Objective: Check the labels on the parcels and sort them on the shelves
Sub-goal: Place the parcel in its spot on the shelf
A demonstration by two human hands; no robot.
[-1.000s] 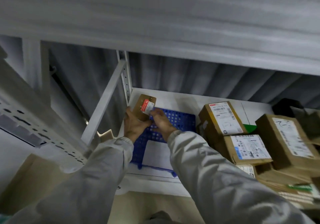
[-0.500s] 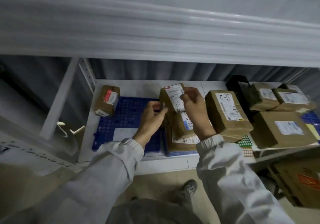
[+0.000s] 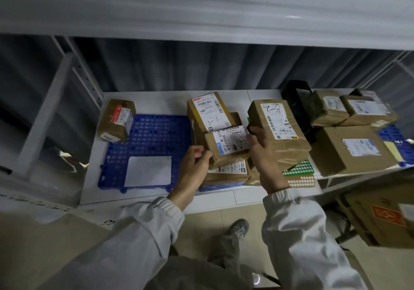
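— Parcels are seen all along the white lower shelf [image 3: 170, 98]. Which one is being handled?

— A small brown parcel with a blue-edged label [image 3: 228, 145] is held between both hands, on top of the middle stack. The left hand [image 3: 195, 166] is curled against its left end, fingertips on the cardboard. The right hand [image 3: 263, 155] is closed on its right end, thumb laid by the label's edge.

— What is found under and behind it?

— A flat parcel with a label facing up [image 3: 233, 170] is seen beneath it, and a taller parcel marked with a handwritten "1-1" [image 3: 209, 112] leans behind, touching it.

— And to the sides?

— Just right of the right hand, a taped parcel marked "2-5" [image 3: 277, 130] is stacked above a green dotted sheet [image 3: 299, 167]. Further right, a large box [image 3: 351, 151] is set, with two smaller parcels [image 3: 349, 112] behind it and a black object [image 3: 295, 101] beside those; what that object is cannot be told. At the far left, a small box with a red-and-white label [image 3: 116, 120] is stood on the corner of a blue plastic grid mat [image 3: 152, 137], well apart from the hands. A white sheet of paper [image 3: 147, 171] is laid on that mat.

— Anything lower down?

— Grey sleeves, a shoe [image 3: 239, 229] on the tiled floor, and a carton with a red sticker [image 3: 380, 218] at the right edge are visible.
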